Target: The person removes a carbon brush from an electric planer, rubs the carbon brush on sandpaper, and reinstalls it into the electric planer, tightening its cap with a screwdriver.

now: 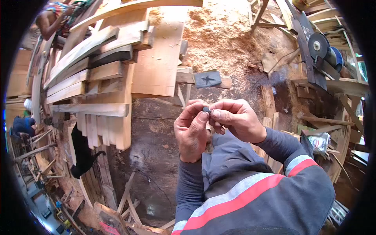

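Near the middle of the head view, a small dark object (pixel 206 109) is pinched between fingertips. My left hand (pixel 192 131) holds it between thumb and forefinger from the left. From the right, my right hand (pixel 237 119) grips its other side between thumb and finger, and the two hands' fingertips nearly meet. What the object is cannot be made out. Just above the hands, a dark flat sheet with a star-like black mark (pixel 207 79) lies on a wooden piece.
Stacked boards (pixel 90 74) and a wide plank (pixel 158 58) stand at the left. Sawdust (pixel 219 35) covers the floor ahead. A disc machine (pixel 318 46) is at the upper right. A black animal (pixel 82 152) is lower left. Another person (pixel 49 23) is upper left.
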Motion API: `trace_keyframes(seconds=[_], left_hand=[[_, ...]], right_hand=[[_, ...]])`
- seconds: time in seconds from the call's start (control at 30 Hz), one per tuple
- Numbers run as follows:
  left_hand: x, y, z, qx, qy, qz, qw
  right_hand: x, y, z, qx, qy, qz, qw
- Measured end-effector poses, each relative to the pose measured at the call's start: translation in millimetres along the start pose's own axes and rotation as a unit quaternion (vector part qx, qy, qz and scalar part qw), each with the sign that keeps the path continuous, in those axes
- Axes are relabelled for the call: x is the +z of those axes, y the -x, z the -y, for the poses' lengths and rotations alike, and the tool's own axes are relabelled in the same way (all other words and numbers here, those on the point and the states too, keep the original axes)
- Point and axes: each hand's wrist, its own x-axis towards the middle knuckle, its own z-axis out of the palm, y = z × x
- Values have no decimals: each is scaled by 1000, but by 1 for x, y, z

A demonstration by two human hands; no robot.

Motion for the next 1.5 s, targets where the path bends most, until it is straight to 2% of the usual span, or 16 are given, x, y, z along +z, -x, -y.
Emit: trace_keyframes(seconds=[0.1,0.17,0.57,0.7,0.77,0.8,0.83,0.9,0.93,1.03,1.07,1.1,1.17,1.23,1.3,1.5], left_hand=[[10,10,-14,16,50,66,996],[12,15,-20,43,17,60,997],[15,31,-32,3,37,65,997],[11,23,-13,78,-54,49,994],[-9,17,7,50,-136,28,989],[-25,7,19,90,-289,6,953],[-35,-2,27,120,-433,-25,893],[-80,-22,75,157,-589,-118,784],[-96,-34,95,138,-618,-143,761],[-114,-65,132,143,-577,-220,773],[-116,-73,141,53,-511,-274,813],[-120,-80,147,44,-505,-282,814],[-129,-96,154,-95,-377,-304,870],[-142,-108,175,-70,-360,-317,875],[-149,-116,181,-114,-277,-248,921],[-147,-118,178,-85,-328,-268,902]], right_hand=[[15,9,-3,-30,-23,0,999],[24,14,-2,-32,-33,5,999],[44,30,-7,-63,-70,8,996],[28,22,-12,-21,-86,-43,995],[5,8,-21,-23,-28,-75,997],[-15,-6,-32,-70,105,-121,985],[-42,-26,-43,-152,292,-149,933],[-97,-73,-51,-255,619,-127,732],[-125,-95,-57,-239,653,-72,715],[-168,-150,-64,-232,774,40,588],[-173,-160,-64,-230,786,50,571],[-171,-167,-61,-230,797,59,555],[-171,-176,-61,-208,812,78,540],[-169,-183,-59,-195,838,106,498],[-164,-182,-56,-185,843,117,491],[-158,-191,-51,-216,847,178,451]])
